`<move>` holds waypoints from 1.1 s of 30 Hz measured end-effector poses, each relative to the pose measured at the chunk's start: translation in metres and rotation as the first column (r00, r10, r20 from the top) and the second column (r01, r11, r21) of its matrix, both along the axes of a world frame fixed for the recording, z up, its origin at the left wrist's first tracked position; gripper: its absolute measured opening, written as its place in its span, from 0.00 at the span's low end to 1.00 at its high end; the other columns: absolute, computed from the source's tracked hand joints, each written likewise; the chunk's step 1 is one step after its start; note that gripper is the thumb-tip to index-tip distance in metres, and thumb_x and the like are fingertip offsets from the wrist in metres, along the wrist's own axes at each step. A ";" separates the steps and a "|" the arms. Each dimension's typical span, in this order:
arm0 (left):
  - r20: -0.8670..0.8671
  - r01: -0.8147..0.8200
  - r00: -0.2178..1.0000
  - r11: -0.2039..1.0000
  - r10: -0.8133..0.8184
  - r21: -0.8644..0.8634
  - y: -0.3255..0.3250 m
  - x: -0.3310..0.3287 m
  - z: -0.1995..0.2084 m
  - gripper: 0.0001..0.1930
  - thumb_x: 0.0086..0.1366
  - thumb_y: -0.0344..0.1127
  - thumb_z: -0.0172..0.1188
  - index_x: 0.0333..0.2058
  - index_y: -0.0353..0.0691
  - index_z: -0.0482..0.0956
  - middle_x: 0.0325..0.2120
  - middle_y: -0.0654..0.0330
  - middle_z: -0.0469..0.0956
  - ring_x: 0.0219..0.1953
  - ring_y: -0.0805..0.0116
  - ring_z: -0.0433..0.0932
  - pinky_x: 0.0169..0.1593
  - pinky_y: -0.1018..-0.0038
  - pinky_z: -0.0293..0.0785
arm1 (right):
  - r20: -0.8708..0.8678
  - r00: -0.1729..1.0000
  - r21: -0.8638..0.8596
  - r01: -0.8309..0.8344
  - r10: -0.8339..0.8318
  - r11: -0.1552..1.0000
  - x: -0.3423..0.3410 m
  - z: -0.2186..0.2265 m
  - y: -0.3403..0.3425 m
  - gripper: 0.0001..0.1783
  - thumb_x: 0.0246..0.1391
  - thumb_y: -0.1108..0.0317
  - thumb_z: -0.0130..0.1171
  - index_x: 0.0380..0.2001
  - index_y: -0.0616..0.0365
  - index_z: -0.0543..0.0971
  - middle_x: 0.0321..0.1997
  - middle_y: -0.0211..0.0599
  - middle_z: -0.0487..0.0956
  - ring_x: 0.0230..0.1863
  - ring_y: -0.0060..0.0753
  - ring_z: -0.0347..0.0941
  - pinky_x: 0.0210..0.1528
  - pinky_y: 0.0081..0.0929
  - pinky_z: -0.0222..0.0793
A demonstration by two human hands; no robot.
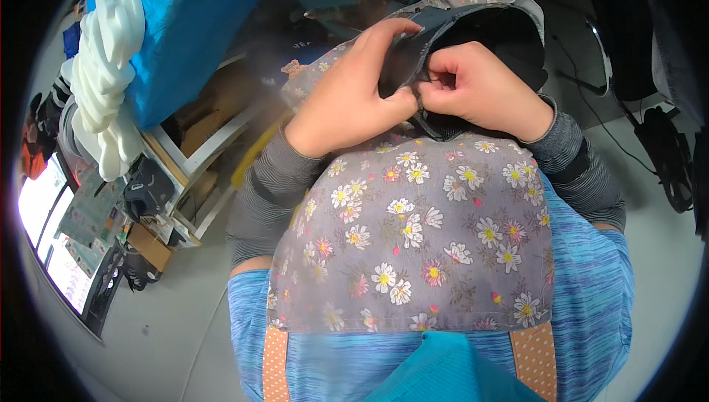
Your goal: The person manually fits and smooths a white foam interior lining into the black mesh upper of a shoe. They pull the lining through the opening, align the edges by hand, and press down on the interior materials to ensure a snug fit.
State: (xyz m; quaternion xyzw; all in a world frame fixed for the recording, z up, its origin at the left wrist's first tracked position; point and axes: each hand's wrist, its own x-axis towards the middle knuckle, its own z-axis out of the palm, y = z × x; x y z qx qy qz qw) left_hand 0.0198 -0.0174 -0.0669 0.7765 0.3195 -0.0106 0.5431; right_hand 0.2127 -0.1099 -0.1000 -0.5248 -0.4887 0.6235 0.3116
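Note:
A dark grey and black fabric piece (509,36) with a deep opening lies over my lap. It looks hollow, like a bag or a shoe upper, but its exact kind is unclear. My left hand (351,92) grips the piece's edge, fingers behind it and thumb on the near side. Curled into a pinch, my right hand (484,92) meets the left thumb at the same edge. What lies between the right fingertips is too small to make out. Beneath the piece, a grey flowered apron (436,254) covers my front, with grey striped sleeves on both forearms.
A bright blue covered bulk (192,18) rises at the upper left, with several white curved pieces (111,70) hanging beside it. Below stands a shelf unit (199,158) with a cardboard box (149,247). A black cable (617,140) and dark bags hang at the right.

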 end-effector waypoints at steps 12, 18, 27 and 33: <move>0.042 -0.046 0.998 0.994 0.050 -0.100 0.006 -0.008 0.005 0.33 0.58 0.33 0.50 0.65 0.42 0.62 0.60 0.50 0.69 0.63 0.57 0.68 0.66 0.64 0.61 | -0.089 0.970 0.038 -0.224 0.227 0.974 0.004 0.018 0.024 0.31 0.54 0.41 0.67 0.30 0.65 0.81 0.26 0.34 0.77 0.28 0.25 0.72 0.32 0.25 0.69; 0.121 -0.020 0.992 0.997 0.029 -0.074 0.010 -0.011 0.000 0.32 0.59 0.33 0.53 0.64 0.38 0.64 0.63 0.48 0.66 0.66 0.54 0.65 0.67 0.65 0.60 | -0.185 0.962 0.066 -0.194 0.203 0.979 0.001 -0.005 0.029 0.21 0.61 0.57 0.64 0.22 0.64 0.79 0.18 0.30 0.74 0.20 0.21 0.67 0.25 0.22 0.65; 0.117 0.010 0.993 0.997 -0.001 -0.072 -0.001 0.007 0.000 0.35 0.48 0.30 0.55 0.59 0.38 0.65 0.65 0.47 0.64 0.67 0.54 0.64 0.70 0.63 0.56 | -0.007 0.994 0.147 -0.109 0.111 0.983 0.004 0.000 -0.005 0.15 0.58 0.66 0.58 0.24 0.68 0.79 0.17 0.39 0.74 0.19 0.25 0.67 0.25 0.28 0.65; 0.120 -0.010 0.991 0.932 0.057 -0.362 -0.001 0.002 -0.024 0.34 0.47 0.31 0.52 0.58 0.39 0.65 0.67 0.50 0.62 0.67 0.57 0.64 0.71 0.61 0.56 | -0.016 1.000 -0.166 0.002 -0.005 0.986 0.017 -0.016 -0.027 0.18 0.59 0.64 0.60 0.22 0.72 0.77 0.12 0.39 0.68 0.16 0.19 0.59 0.21 0.28 0.58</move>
